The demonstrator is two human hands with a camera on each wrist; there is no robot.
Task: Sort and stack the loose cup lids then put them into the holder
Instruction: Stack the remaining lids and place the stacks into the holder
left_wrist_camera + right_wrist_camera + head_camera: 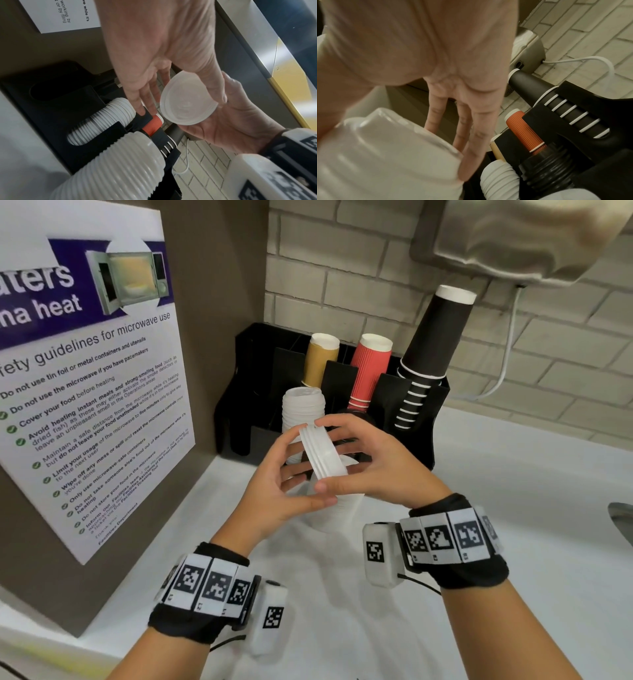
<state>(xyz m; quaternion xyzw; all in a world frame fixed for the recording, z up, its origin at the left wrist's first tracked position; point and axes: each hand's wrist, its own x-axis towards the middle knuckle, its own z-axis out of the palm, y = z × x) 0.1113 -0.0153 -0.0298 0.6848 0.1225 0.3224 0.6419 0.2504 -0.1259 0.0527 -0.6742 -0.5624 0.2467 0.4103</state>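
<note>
In front of the black plastic cup-and-lid holder [239, 419], above the white countertop [513, 508], both hands meet around a small nested stack of white plastic cup lids [323, 455]. The left hand [284, 491] curls thumb and fingers round the stack's near edge, and the right hand [373, 463] pinches the far edge between thumb and fingers; the stack is held tilted on edge, apparently so that the rims can be squared and seated one in another. The left wrist view shows the lids' hollow underside [187, 104] cupped between the two palms. A tall ribbed column of stacked white lids [334, 511] stands on the counter directly beneath the hands, probably the sorted pile awaiting transfer. Another column of white lids [303, 405] already sits in a holder compartment, beside a column of black lids [544, 167]. Behind stand tan [320, 361], red ribbed [370, 368] and black paper cups [436, 337]. Judgement: stacking is in progress; loading remains.
</note>
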